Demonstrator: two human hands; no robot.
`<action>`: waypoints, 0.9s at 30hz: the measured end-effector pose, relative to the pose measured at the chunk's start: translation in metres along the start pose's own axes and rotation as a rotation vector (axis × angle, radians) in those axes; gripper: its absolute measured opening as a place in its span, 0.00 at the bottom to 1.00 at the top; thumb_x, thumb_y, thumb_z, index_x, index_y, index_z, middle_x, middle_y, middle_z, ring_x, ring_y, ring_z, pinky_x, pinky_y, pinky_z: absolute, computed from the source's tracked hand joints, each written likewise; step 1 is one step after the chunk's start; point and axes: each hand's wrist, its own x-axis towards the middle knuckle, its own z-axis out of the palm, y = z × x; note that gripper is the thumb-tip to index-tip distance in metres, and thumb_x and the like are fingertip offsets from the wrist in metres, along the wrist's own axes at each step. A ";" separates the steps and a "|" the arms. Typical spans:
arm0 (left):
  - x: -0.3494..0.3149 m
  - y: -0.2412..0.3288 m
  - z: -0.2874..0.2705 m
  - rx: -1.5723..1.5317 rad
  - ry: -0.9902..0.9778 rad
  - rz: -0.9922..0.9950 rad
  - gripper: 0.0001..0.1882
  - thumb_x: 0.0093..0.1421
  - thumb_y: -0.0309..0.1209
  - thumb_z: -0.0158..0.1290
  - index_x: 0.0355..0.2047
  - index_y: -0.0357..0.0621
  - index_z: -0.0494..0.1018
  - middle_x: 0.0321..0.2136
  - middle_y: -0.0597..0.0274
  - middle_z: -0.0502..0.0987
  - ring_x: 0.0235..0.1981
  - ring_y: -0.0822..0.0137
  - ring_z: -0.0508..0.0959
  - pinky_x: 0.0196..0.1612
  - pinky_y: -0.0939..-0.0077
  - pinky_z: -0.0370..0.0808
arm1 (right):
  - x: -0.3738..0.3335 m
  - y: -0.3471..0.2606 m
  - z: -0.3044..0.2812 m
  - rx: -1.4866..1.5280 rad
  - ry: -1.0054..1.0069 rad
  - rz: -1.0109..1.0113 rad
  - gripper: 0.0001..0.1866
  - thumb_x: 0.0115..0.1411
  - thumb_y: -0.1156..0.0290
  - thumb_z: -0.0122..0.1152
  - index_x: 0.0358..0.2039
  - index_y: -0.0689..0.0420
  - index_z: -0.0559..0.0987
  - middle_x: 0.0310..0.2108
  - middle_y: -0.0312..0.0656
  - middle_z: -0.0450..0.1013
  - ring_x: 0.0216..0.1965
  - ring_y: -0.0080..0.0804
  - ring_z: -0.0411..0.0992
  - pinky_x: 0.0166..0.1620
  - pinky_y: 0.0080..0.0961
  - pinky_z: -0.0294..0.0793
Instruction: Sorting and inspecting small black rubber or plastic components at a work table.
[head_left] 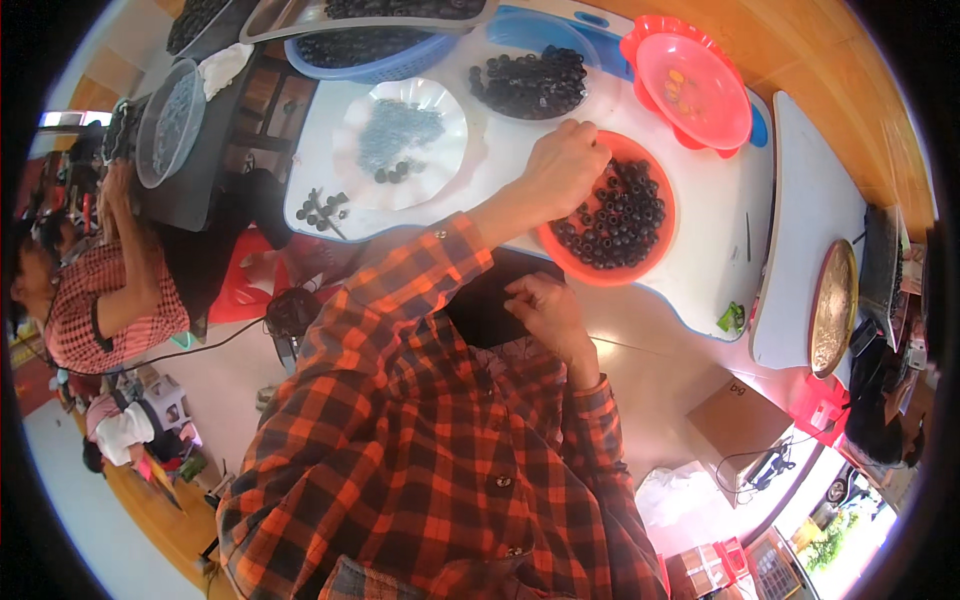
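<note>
My left hand (565, 168) is at the upper left rim of an orange bowl (668, 240), its fingers bent inward. Whatever they hold, if anything, is hidden. Many small black ring-shaped parts (620, 215) lie in that bowl. Below the table edge, in front of my body, my right hand (550, 312) is closed, thumb and fingers drawn together; I cannot make out anything in them. Behind my left hand stands a clear bowl of glossy black parts (530, 82). To its left, a white scalloped plate (350, 150) carries small clear pieces (400, 130) and several black parts (395, 172).
A red scalloped dish (640, 45) stands at the back right of the white table (710, 220). Several loose black parts (320, 210) lie at its left edge. A blue basket (380, 68) sits behind. At left, another person (110, 300) works at a dark table. A cardboard box (735, 415) stands at right.
</note>
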 end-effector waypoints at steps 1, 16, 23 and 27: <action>0.002 0.000 0.001 0.024 -0.044 0.008 0.09 0.49 0.23 0.57 0.33 0.42 0.78 0.35 0.57 0.73 0.40 0.54 0.75 0.39 0.60 0.76 | 0.000 -0.001 -0.001 0.004 0.001 0.006 0.10 0.51 0.74 0.68 0.35 0.59 0.81 0.32 0.45 0.76 0.34 0.42 0.78 0.37 0.35 0.76; -0.016 -0.015 -0.026 0.045 0.043 -0.061 0.04 0.55 0.25 0.55 0.31 0.42 0.76 0.32 0.57 0.75 0.36 0.53 0.78 0.35 0.60 0.77 | 0.000 0.004 0.000 0.012 0.040 -0.067 0.09 0.50 0.76 0.68 0.34 0.59 0.81 0.29 0.42 0.76 0.31 0.40 0.78 0.35 0.33 0.76; -0.013 0.002 -0.013 0.060 0.020 -0.085 0.10 0.53 0.34 0.61 0.28 0.40 0.76 0.30 0.56 0.73 0.37 0.54 0.78 0.35 0.60 0.77 | -0.001 -0.004 -0.002 0.018 0.014 0.003 0.10 0.51 0.74 0.68 0.35 0.59 0.82 0.30 0.44 0.76 0.32 0.42 0.78 0.36 0.34 0.76; -0.012 0.009 -0.004 0.159 -0.017 -0.073 0.12 0.51 0.35 0.63 0.27 0.39 0.76 0.31 0.54 0.73 0.37 0.54 0.77 0.36 0.61 0.77 | -0.002 -0.001 0.001 0.000 0.030 -0.020 0.10 0.51 0.74 0.68 0.35 0.59 0.82 0.32 0.44 0.76 0.35 0.44 0.78 0.38 0.35 0.76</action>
